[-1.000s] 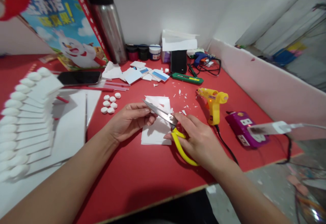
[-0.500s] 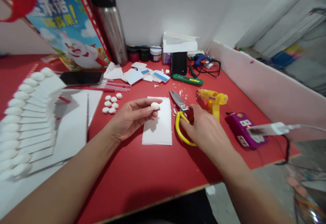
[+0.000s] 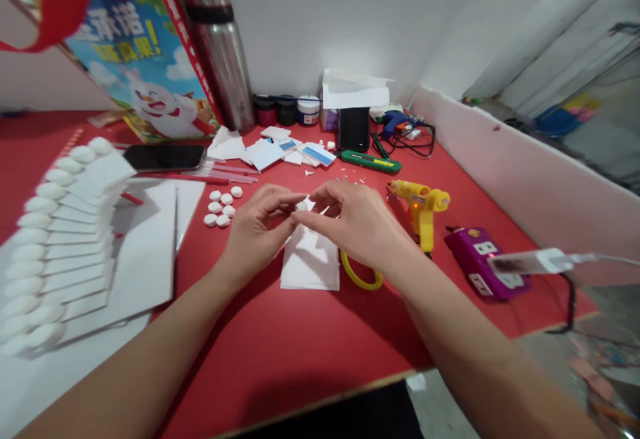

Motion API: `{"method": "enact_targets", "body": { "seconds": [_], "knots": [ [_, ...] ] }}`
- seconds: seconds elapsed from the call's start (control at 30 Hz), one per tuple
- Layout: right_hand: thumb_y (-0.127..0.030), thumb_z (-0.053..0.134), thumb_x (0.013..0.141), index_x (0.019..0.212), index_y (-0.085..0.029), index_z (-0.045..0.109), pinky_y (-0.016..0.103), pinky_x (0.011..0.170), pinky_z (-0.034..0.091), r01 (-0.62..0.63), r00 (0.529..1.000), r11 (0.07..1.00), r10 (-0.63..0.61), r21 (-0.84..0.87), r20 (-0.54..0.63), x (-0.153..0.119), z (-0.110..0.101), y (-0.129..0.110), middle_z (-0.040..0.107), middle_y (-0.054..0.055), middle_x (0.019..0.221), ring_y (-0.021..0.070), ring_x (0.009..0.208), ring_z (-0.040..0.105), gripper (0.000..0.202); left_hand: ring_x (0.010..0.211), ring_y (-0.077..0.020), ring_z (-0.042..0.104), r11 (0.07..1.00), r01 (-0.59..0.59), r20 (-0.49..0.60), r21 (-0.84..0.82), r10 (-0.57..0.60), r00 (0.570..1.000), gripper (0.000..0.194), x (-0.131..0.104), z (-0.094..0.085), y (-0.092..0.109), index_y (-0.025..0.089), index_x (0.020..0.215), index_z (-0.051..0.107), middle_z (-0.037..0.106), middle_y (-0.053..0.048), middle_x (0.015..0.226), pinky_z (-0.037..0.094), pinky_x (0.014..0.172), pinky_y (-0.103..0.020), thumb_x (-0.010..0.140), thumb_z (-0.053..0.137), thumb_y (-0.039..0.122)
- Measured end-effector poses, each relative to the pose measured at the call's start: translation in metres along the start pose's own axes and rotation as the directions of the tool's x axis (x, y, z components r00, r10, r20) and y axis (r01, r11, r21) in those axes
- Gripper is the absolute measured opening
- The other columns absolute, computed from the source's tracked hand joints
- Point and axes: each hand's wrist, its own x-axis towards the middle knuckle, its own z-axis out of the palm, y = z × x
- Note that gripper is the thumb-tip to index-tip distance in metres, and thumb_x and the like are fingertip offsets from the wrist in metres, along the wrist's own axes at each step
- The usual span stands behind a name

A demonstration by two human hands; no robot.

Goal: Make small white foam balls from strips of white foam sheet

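Note:
My left hand (image 3: 263, 226) and my right hand (image 3: 353, 216) meet over a stack of white paper (image 3: 311, 266). Between their fingertips is a small white piece (image 3: 306, 204), with pointed edges showing; both hands pinch it, and the fingers cover part of it. Yellow-handled scissors (image 3: 363, 279) lie on the red table under my right hand, which hides their blades. Left of my hands sits a cluster of several small white rounded pieces (image 3: 223, 207). Farther left, a curved stepped white model (image 3: 75, 239) is edged with similar white rounds.
A yellow glue gun (image 3: 424, 209) and a purple power strip (image 3: 485, 262) with a white plug stand at right. Behind are a green cutter (image 3: 370, 160), white card scraps (image 3: 265, 152), a phone (image 3: 165, 157), paint jars (image 3: 287, 111) and a steel flask (image 3: 220, 52).
My right hand has left the scissors and moved left to join my left hand at the small white piece. The scissors stay on the table.

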Motion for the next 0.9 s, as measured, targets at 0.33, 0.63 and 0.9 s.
{"method": "enact_targets", "body": {
  "seconds": [0.33,0.63,0.9],
  "knots": [
    [-0.026,0.086,0.068,0.088,-0.016,0.075,0.024,0.058,0.046,-0.282,0.959,0.431,0.140,0.857,0.245,0.009,0.020,0.035,0.070,0.000,0.077,0.0090,0.062,0.061,0.026,0.086,-0.0145,0.066,0.959,0.191,-0.073,-0.207,-0.210,0.975,0.028,0.000,0.006,-0.002,0.020,0.111,0.070,0.068,-0.004,0.097,0.055,0.079,-0.027,0.083,0.076,0.021],
    [-0.016,0.086,0.066,0.092,-0.018,0.077,0.027,0.074,0.056,-0.287,0.951,0.252,0.188,0.924,0.244,0.011,0.019,0.039,0.074,0.001,0.087,0.0126,0.077,0.070,0.028,0.073,-0.0121,0.070,0.580,0.476,0.095,-0.661,-0.565,0.819,0.015,0.006,0.002,0.000,0.008,0.089,0.075,0.074,-0.008,0.085,0.059,0.070,-0.021,0.090,0.068,0.021],
    [-0.014,0.086,0.065,0.091,-0.020,0.077,0.022,0.072,0.055,-0.296,0.935,0.204,0.262,0.933,0.240,0.014,0.019,0.041,0.074,0.000,0.086,0.0099,0.076,0.068,0.027,0.062,-0.0065,0.065,0.505,0.518,0.141,-0.690,-0.609,0.781,0.015,0.006,0.000,0.000,0.009,0.081,0.073,0.072,-0.004,0.077,0.056,0.061,-0.014,0.076,0.084,0.018]
  ]
}}
